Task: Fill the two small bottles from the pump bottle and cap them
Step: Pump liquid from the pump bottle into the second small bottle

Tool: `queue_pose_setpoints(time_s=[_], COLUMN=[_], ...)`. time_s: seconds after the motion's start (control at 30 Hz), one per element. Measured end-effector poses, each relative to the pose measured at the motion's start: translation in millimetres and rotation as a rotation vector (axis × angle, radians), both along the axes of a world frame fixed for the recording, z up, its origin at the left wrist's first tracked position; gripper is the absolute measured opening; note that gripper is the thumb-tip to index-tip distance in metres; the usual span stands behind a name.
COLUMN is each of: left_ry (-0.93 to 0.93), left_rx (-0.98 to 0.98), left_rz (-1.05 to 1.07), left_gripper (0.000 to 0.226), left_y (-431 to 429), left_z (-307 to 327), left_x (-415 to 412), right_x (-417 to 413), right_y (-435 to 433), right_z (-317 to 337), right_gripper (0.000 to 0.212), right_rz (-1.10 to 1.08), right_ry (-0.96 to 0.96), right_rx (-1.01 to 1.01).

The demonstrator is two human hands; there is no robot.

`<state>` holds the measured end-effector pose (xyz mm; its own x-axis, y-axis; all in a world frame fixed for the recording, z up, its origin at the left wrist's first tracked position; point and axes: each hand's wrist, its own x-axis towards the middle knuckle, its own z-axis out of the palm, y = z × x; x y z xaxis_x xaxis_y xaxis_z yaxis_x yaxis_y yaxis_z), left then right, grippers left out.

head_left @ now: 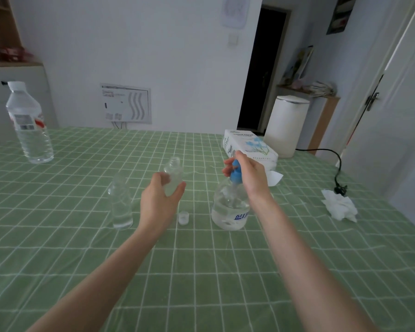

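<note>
A green checked table (225,271) carries the pump bottle (230,209) right of centre; the right hand (248,178) grips its blue pump head (236,174). Left of it, the left hand (159,200) holds an uncapped small bottle (174,173). A second small bottle (121,204) stands further left. A white cap (183,217) lies between the hands.

One head-worn wide-angle camera is looking forward and down over the desk (201,271), catching the left hand (161,200) and right hand (249,176) close in at mid-frame, wall (153,56) filling the top.
</note>
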<state>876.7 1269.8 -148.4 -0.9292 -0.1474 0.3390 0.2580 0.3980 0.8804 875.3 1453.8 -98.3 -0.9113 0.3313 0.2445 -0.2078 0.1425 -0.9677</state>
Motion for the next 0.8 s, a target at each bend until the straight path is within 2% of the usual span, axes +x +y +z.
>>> queue_pose_setpoints(time_s=[0.07, 0.17, 0.37, 0.8], left_ry=[0.020, -0.077, -0.221, -0.302], left_rx=[-0.027, -0.039, 0.064, 0.332], left_rz=[-0.063, -0.227, -0.456, -0.551], left_gripper=[0.045, 0.046, 0.028, 0.021], left_y=[3, 15, 43, 54], left_z=[3, 9, 15, 23], left_x=[9, 21, 28, 25], right_x=[0, 0, -3, -4], right_y=[3, 7, 9, 15], right_z=[2, 4, 8, 4], right_gripper=[0.033, 0.029, 0.029, 0.033], right_rz=[0.013, 0.044, 0.053, 0.078], right_ry=[0.018, 0.025, -0.012, 0.010], right_rx=[0.008, 0.009, 0.054, 0.095])
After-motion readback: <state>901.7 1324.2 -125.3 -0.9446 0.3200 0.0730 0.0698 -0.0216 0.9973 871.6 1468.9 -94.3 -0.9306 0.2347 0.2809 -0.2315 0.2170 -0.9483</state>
